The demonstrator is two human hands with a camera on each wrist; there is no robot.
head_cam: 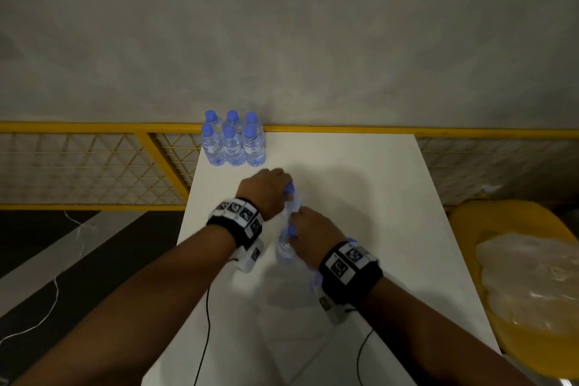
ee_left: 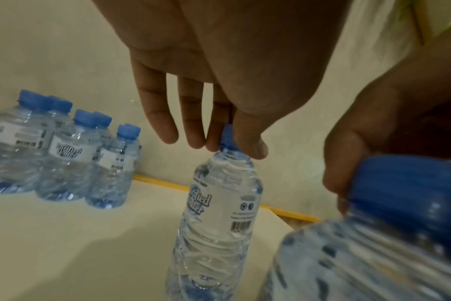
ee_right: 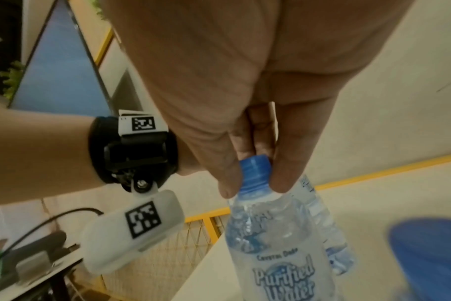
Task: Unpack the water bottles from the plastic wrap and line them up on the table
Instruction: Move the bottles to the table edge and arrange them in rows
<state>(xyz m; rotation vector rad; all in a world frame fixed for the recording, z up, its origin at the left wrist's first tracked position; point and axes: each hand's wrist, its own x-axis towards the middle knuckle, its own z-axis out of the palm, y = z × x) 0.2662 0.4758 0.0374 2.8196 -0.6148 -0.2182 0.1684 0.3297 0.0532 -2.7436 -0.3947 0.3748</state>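
Carrying two bottles by the caps: left hand (head_cam: 272, 187) pinches the far bottle (ee_left: 219, 205) cap, right hand (head_cam: 308, 225) pinches the near bottle (ee_right: 276, 240) cap. Both grips closed on caps, fingertips only. Six placed bottles (head_cam: 233, 142) stand at the tabletop (head_cam: 360, 197) far-left corner. Bottoms look off the surface, blurry though. Set down vertical, beside the group, release after contact.

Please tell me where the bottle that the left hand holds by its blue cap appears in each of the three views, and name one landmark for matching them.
Head: the clear plastic water bottle with a blue cap is at centre, under the left hand.
Left wrist: lower centre, upright, cap pinched.
Right wrist: partly hidden behind the right hand's bottle.
Landmark: the yellow metal rail.
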